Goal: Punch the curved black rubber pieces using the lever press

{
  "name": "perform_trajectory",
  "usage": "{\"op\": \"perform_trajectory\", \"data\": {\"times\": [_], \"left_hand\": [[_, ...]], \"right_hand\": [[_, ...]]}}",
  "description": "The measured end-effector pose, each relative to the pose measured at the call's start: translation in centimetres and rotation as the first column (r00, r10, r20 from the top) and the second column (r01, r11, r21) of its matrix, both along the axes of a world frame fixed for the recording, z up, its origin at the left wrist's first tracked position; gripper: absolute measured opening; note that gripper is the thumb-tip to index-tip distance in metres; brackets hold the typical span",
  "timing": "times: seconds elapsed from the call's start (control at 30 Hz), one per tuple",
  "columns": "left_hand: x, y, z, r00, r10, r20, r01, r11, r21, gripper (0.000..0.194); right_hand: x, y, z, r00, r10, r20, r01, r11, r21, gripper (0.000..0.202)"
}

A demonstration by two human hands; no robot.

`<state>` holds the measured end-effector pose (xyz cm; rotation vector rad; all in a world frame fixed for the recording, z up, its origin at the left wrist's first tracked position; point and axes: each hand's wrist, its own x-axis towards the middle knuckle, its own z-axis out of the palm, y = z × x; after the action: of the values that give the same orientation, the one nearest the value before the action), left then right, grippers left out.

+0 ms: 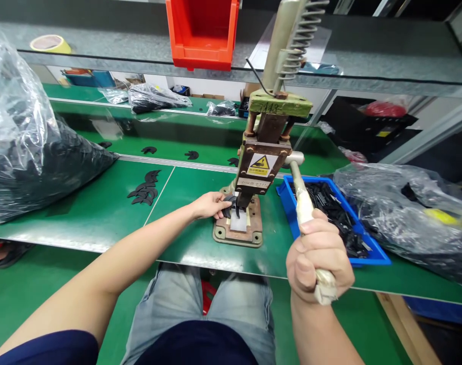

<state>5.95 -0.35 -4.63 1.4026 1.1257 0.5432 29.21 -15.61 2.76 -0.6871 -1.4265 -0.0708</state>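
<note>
My left hand (211, 205) pinches a curved black plastic part (228, 207) at the base of a hand press (258, 172), beneath its ram. Part of the piece is hidden by my fingers and the ram. My right hand (320, 256) is wrapped round the tape-covered press lever (304, 203), which slants down toward me from the press's right side. A pale metal plate (238, 222) lies on the press base, close to my left fingertips. Left of the press, several similar black parts (144, 190) lie in a loose pile on the green table (188, 192).
A blue bin (371, 256) with small black pieces stands right of the press, beside a clear plastic bag (405, 213). A large bag of black parts (44, 162) fills the left. Single black parts (191, 154) lie on the strip behind. An orange bin (202, 56) sits on the shelf above.
</note>
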Motion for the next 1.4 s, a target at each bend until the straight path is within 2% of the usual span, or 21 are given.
{"op": "perform_trajectory", "data": {"times": [0.13,0.27,0.33,0.4,0.47,0.5,0.57,0.63,0.7,0.73,0.8,0.83,0.87,0.9,0.97,1.0,1.17,1.3,1.4], "left_hand": [[0.2,0.6,0.3,1.000,-0.015,-0.024,0.013,0.996,-0.090,0.037],[0.3,0.9,0.7,1.000,-0.013,-0.017,0.008,0.970,-0.243,0.038],[0.4,0.8,0.8,1.000,0.013,-0.001,-0.013,0.957,-0.289,0.039],[0.5,0.5,0.8,0.999,0.045,0.018,-0.038,0.956,-0.292,0.040],[0.7,-0.1,0.8,0.997,0.069,0.036,-0.056,0.960,-0.276,0.040],[0.7,-0.4,0.8,0.996,0.078,0.047,-0.063,0.962,-0.264,0.039],[0.5,-1.1,0.9,0.993,0.091,0.078,-0.071,0.970,-0.231,0.038],[0.0,-1.9,1.3,0.987,0.104,0.120,-0.081,0.980,-0.181,0.040],[-1.0,-2.9,1.9,0.980,0.106,0.170,-0.086,0.989,-0.122,0.045],[-1.6,-3.5,2.4,0.976,0.096,0.193,-0.079,0.992,-0.093,0.047],[-2.8,-4.9,3.5,0.972,0.060,0.229,-0.050,0.998,-0.047,0.050],[-3.2,-5.7,4.1,0.970,0.039,0.240,-0.032,0.999,-0.031,0.050],[-3.5,-6.4,4.7,0.969,0.022,0.247,-0.018,1.000,-0.021,0.051],[-3.6,-7.2,5.2,0.968,0.008,0.252,-0.005,1.000,-0.015,0.050],[-3.5,-8.5,6.0,0.967,-0.015,0.253,0.019,1.000,-0.010,0.050],[-3.3,-9.0,6.3,0.969,-0.026,0.246,0.029,1.000,-0.008,0.050],[-2.4,-10.5,6.6,0.978,-0.056,0.202,0.062,0.998,-0.022,0.049],[-2.5,-10.3,6.7,0.964,-0.115,0.240,0.147,0.982,-0.121,0.051],[-2.7,-9.9,6.7,0.970,-0.143,0.199,0.166,0.981,-0.104,0.051]], "right_hand": [[-0.2,0.1,0.1,1.000,0.022,-0.015,-0.021,1.000,0.016,0.020],[-0.6,0.4,0.0,0.999,0.020,-0.048,-0.016,0.998,0.068,0.025],[-0.9,0.7,0.5,0.997,0.020,-0.071,-0.014,0.996,0.086,0.028],[-1.3,1.4,2.1,0.994,0.021,-0.107,-0.007,0.992,0.127,0.025],[-1.4,2.4,4.8,0.991,0.028,-0.131,-0.004,0.983,0.184,0.017],[-1.4,3.0,6.3,0.990,0.038,-0.136,-0.011,0.980,0.197,0.021],[-1.0,4.2,9.1,0.987,0.086,-0.136,-0.065,0.986,0.153,0.045],[-0.3,5.0,10.3,0.980,0.131,-0.151,-0.119,0.989,0.086,0.058],[0.3,5.4,9.0,0.976,0.111,-0.185,-0.106,0.994,0.036,0.058],[0.4,5.3,7.4,0.977,0.078,-0.199,-0.076,0.997,0.019,0.053],[-0.1,4.8,3.1,0.979,0.031,-0.203,-0.068,0.982,-0.175,0.044],[-0.6,4.3,0.7,0.982,0.073,-0.172,-0.123,0.945,-0.304,0.034],[-1.4,3.8,-1.5,0.979,0.145,-0.140,-0.192,0.879,-0.437,0.029],[-2.4,3.3,-3.5,0.973,0.195,-0.127,-0.232,0.830,-0.507,0.028],[-4.5,2.3,-6.3,0.953,0.276,-0.124,-0.294,0.746,-0.597,0.024],[-5.5,2.0,-7.1,0.948,0.288,-0.137,-0.310,0.726,-0.614,0.021],[-7.8,1.3,-8.3,0.949,0.249,-0.193,-0.314,0.711,-0.629,0.016],[-7.5,0.9,-8.7,0.956,0.246,-0.157,-0.289,0.714,-0.637,0.015],[-6.6,0.7,-8.4,0.962,0.264,-0.067,-0.243,0.721,-0.649,0.013]]}}
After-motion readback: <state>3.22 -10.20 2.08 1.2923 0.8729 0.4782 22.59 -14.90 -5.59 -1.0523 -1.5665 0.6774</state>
